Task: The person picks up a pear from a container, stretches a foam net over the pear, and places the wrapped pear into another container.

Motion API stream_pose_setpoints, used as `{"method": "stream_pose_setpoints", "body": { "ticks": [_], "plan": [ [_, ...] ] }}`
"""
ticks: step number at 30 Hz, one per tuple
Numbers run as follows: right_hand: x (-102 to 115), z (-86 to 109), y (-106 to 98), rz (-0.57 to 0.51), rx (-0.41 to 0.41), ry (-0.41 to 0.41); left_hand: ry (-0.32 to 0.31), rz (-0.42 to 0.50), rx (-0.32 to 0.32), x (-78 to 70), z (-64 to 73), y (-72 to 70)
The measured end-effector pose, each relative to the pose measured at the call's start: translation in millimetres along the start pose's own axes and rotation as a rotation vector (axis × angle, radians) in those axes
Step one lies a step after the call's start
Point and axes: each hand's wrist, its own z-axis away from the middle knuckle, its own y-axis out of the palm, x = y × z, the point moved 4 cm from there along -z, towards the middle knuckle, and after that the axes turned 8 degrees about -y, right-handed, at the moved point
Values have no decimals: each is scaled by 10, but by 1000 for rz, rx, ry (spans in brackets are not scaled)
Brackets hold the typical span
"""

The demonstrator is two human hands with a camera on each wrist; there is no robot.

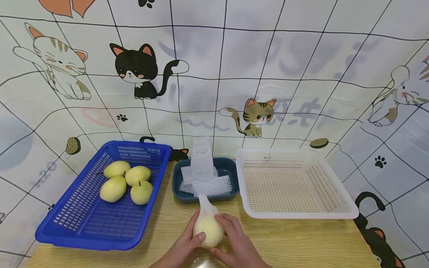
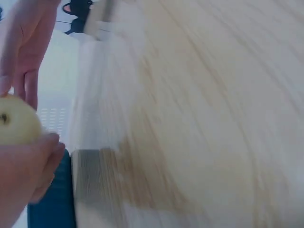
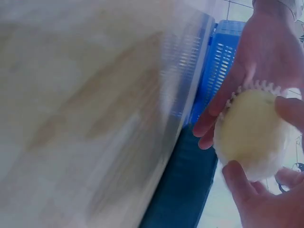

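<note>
A pale yellow-green pear (image 1: 208,231) sits partly inside a white foam net sleeve (image 1: 207,208), its narrow loose end rising toward the dark teal tray. My left hand (image 1: 184,240) grips the pear from the left, thumb across its front. From the right, my right hand (image 1: 236,240) holds it with fingers at the net and thumb low near the bottom. In the right wrist view the scalloped rim of the net rings the pear (image 3: 254,130). The left wrist view shows the pear's bare end (image 2: 16,121) with a dark spot.
Several pears (image 1: 113,189) lie in a blue basket (image 1: 90,232) on the left. Beyond my hands, the teal tray (image 1: 177,186) holds more foam net sleeves (image 1: 214,186), one standing upright. A white basket (image 1: 285,186) stands at right on the wooden table (image 1: 301,242), before a cat-printed backdrop.
</note>
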Motion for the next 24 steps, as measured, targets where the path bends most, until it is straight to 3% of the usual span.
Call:
{"method": "stream_pose_setpoints", "body": {
  "ticks": [4,7,9,12,16,19,24],
  "plan": [
    [25,-24,-41,-76,-12,-86,8,47,-137,-5,-35,-46],
    [21,-41,-67,-215,-6,-46,3,108,-200,15,-52,-73],
    [2,-57,-82,-323,-19,34,-2,148,-219,21,-59,-78],
    [-56,-85,-93,-453,-87,236,-2,153,-240,32,-53,-86],
    [-154,-141,-86,-494,-152,492,8,143,-235,40,-45,-82],
    [-225,-200,-69,-518,-140,592,-5,128,-220,53,-48,-74],
    [-318,-266,-37,-594,-111,669,-25,112,-187,79,-65,-53]
  ]
}}
